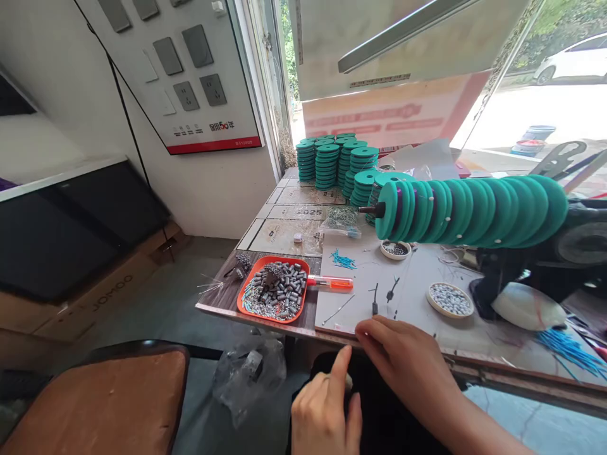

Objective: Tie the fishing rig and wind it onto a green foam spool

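My left hand (325, 407) is low in front of the table edge, index finger stretched up and the other fingers curled. A small pale thing shows between its index finger and thumb, too little of it to name. My right hand (412, 363) rests at the table's front edge, thumb and fingertips pinched together; whatever they grip is hidden. Just beyond those fingertips, a small dark cylinder with a thin stem (375, 308) lies on the pale board (332, 309). Beside it is a similar dark piece (391, 293). A thin rod (339, 309) lies to the left.
An orange tray (241, 302) holds grey metal cylinders and tiny beads, with an orange-handled tool (337, 283) beside it. Green spools fill a spindle (372, 210); stacked green spools (326, 167) stand behind. Dishes of dark beads (395, 249) and white beads (450, 300) flank blue strips (342, 259).
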`<state>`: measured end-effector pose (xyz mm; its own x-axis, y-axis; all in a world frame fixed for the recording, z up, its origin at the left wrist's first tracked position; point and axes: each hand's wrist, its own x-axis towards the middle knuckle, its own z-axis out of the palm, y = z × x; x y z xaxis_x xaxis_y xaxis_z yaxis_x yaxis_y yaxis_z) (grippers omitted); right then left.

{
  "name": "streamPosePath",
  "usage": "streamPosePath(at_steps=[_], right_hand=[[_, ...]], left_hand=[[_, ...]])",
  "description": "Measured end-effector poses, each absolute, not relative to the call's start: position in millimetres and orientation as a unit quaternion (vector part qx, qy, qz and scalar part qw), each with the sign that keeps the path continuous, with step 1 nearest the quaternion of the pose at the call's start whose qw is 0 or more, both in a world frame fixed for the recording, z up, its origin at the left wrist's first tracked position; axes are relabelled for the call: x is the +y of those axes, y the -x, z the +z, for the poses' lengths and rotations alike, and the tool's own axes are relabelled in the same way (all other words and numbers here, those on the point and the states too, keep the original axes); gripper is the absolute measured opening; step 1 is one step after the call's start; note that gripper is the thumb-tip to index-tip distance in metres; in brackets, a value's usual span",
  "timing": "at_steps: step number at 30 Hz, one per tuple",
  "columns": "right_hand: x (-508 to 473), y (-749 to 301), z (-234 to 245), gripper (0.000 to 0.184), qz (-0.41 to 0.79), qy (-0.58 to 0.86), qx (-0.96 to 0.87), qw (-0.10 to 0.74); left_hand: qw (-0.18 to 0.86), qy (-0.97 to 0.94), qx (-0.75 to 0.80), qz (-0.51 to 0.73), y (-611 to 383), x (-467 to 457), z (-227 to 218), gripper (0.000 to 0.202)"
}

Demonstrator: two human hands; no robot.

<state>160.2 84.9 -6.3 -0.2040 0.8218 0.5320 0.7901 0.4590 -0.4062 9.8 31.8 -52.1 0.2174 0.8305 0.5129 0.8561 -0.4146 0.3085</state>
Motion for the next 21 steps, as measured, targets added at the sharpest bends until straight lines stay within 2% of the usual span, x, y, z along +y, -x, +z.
streamPosePath(at_steps=[6,13,21], right_hand=[[87.0,-153.0,-11.0,0.069,-0.002,0.535,-0.772,0.345],[88.1,-153.4,-11.0,0.072,-0.03,0.542,-0.771,0.333],[88.4,-153.5,-9.3,0.056,-0.107,0.522,-0.773,0.344]], left_hand=[[0.125,0.796,-0.549,-0.224,-14.4,47.2,-49.4,0.07],[0.204,0.781,-0.559,-0.188,-16.3,53.6,-46.4,0.075],[0.219,0.747,-0.606,-0.164,-27.0,45.3,-45.9,0.078]])
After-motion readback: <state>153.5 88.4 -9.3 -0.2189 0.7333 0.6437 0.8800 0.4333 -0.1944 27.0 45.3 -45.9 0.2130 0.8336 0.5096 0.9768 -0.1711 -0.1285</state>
